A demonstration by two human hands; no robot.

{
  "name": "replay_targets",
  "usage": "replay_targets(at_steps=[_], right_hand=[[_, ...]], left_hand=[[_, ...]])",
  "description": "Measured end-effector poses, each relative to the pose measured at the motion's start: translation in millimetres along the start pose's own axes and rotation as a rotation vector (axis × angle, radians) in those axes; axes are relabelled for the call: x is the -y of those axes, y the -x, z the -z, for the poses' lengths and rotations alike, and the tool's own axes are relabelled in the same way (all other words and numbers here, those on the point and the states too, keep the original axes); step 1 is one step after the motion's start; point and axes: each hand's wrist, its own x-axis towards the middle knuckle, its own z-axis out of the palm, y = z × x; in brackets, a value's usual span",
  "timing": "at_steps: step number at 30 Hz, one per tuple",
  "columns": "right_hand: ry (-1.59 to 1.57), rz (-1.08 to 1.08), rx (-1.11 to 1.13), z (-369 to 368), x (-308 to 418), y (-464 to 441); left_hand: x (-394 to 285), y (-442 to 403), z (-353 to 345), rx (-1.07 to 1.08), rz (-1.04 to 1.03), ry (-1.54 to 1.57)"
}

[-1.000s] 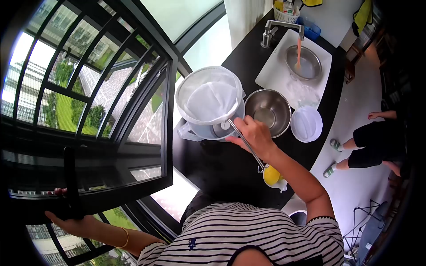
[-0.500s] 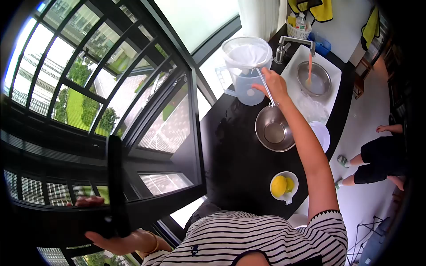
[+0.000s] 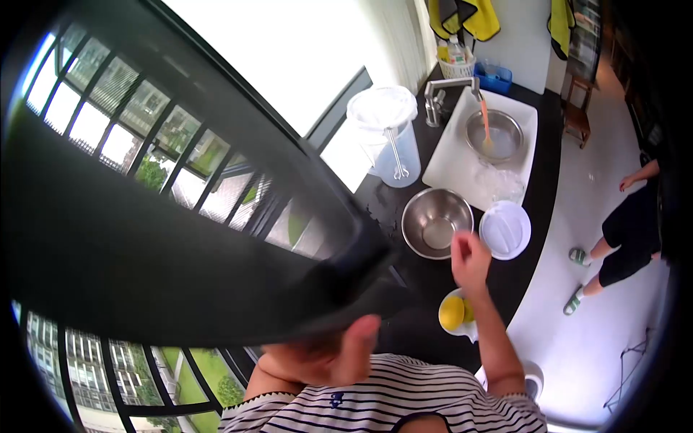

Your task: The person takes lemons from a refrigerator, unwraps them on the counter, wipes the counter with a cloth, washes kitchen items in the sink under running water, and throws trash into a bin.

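My left hand (image 3: 325, 361) is wrapped around the edge of the dark window frame (image 3: 216, 289), thumb up; the frame is close and blurred. My right hand (image 3: 469, 263) hovers over the counter with curled fingers and nothing visible in them, between a steel bowl (image 3: 433, 209) and a small white spouted bowl holding yellow lemons (image 3: 452, 313). A clear plastic pitcher (image 3: 408, 148) stands by the window with a white strainer (image 3: 382, 108) across its top. The strainer's metal handle (image 3: 395, 151) points toward me, untouched. A round white lid (image 3: 505, 242) lies right of the steel bowl.
A white sink (image 3: 458, 155) holds a metal basin (image 3: 515, 130) with an orange-handled utensil and crumpled clear plastic. The faucet (image 3: 433, 108) stands left of it. Behind are a white basket (image 3: 456, 68) and a blue container (image 3: 494, 75). A person's legs (image 3: 599, 274) show at right.
My right hand has let go of the strainer handle and come back toward me. The window frame has swung right and closer, my left hand moving right with it.
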Motion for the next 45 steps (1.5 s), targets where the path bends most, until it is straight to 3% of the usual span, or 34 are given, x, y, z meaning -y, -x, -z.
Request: replay_targets(at_steps=[2, 4, 5, 6, 8, 10, 11, 18, 22, 26, 28, 29, 31, 33, 34, 35, 36, 40, 42, 44, 45], right_hand=[[-0.028, -0.14, 0.027, 18.0, 12.2, 51.7], [0.082, -0.015, 0.018, 31.0, 25.1, 92.5], [0.066, -0.065, 0.139, 34.0, 25.4, 110.8], [0.055, -0.111, 0.265, 35.5, 24.3, 124.5], [-0.022, -0.346, 0.628, 25.9, 18.3, 139.2], [-0.075, -0.382, 0.826, 8.0, 6.7, 146.4], [-0.091, -0.362, 0.868, -3.1, 0.9, 147.6], [-0.093, -0.212, 0.931, -82.1, -13.1, 130.0], [-0.07, -0.125, 0.954, -117.8, -11.1, 123.6], [-0.004, -0.021, 0.965, -146.3, -6.6, 120.6], [0.065, 0.048, 0.953, -162.4, -2.7, 122.3], [0.115, 0.081, 0.942, -168.9, -1.3, 125.0], [0.275, 0.139, 0.905, -187.9, 5.7, 125.9], [0.333, 0.182, 0.887, -210.6, 6.2, 126.1], [0.39, 0.226, 0.866, -221.0, 4.4, 126.5], [0.421, 0.27, 0.904, -231.9, -2.6, 126.4], [0.436, 0.284, 0.91, -243.7, -1.7, 123.7], [0.45, 0.504, 1.071, -304.4, 5.7, 117.0], [0.466, 0.674, 1.215, -334.9, 10.4, 108.2], [0.461, 0.707, 1.205, -358.1, 17.4, 96.9], [0.45, 0.74, 1.186, -367.6, 19.3, 93.9]], left_hand=[[0.5, -11.7, -19.5, -0.032, 0.005, 0.208], [5.1, -17.0, -38.6, -0.18, 0.006, 0.421], [7.0, -18.1, -45.1, -0.237, -0.003, 0.483], [7.4, -15.1, -47.8, -0.193, 0.064, 0.348], [12.9, -22.9, -44.9, -0.114, -0.04, 0.281], [18.9, -28.6, -40.3, -0.035, -0.135, 0.314], [21.0, -25.5, -33.3, 0.094, -0.089, 0.369], [53.6, -40.5, -22.7, 0.383, -0.235, 0.594], [61.7, -50.6, -20.4, 0.394, -0.325, 0.572], [84.9, -41.8, 5.0, 0.249, -0.352, 0.598], [122.8, -21.3, 31.6, 0.098, -0.25, 0.397], [146.8, -19.0, 49.9, -0.084, -0.243, 0.247], [198.3, 2.2, 110.8, -0.258, -0.009, 0.017], [263.6, 19.1, 190.8, -0.569, 0.087, -0.307], [281.0, 20.9, 229.4, -0.788, 0.217, -0.236], [303.5, 24.0, 272.4, -0.923, 0.252, -0.133], [323.1, 25.0, 316.9, -0.993, 0.429, -0.214], [417.4, 5.1, 432.4, -0.982, 0.77, -0.217], [468.0, -11.1, 467.0, -0.931, 0.857, -0.103], [510.9, -15.3, 491.1, -0.794, 0.828, -0.058], [526.0, -26.1, 496.5, -0.725, 0.85, -0.182]])
